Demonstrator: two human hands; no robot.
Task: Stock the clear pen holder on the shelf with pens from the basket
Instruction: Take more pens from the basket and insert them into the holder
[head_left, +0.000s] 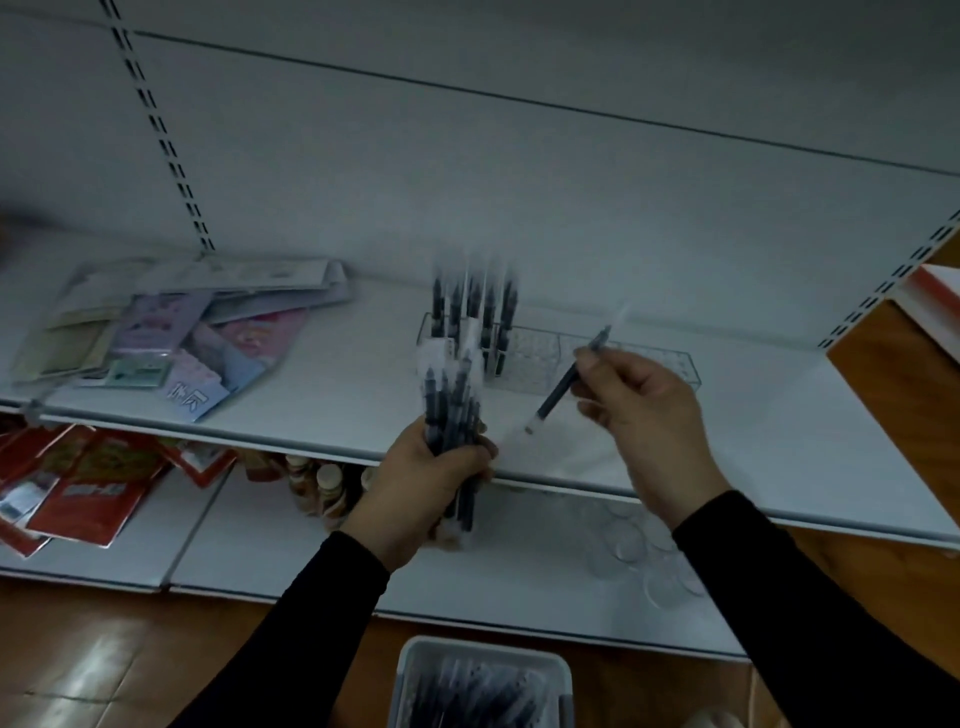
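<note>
A long clear pen holder (639, 364) lies on the white shelf (779, 441); several dark pens (475, 312) stand upright in its left end, the rest of its slots look bare. My left hand (426, 488) grips a bundle of dark pens (452, 410) at the shelf's front edge, below the holder's left end. My right hand (649, 405) pinches a single dark pen (563, 384), held slanted just in front of the holder's middle. The grey basket (415, 675) with more pens sits on the floor at the bottom of the view.
A heap of flat stationery packs (171, 332) lies on the shelf's left. On the lower shelf are red packets (88, 488), small bottles (322, 488) and clear round lids (639, 556). Wooden floor (104, 665) lies below.
</note>
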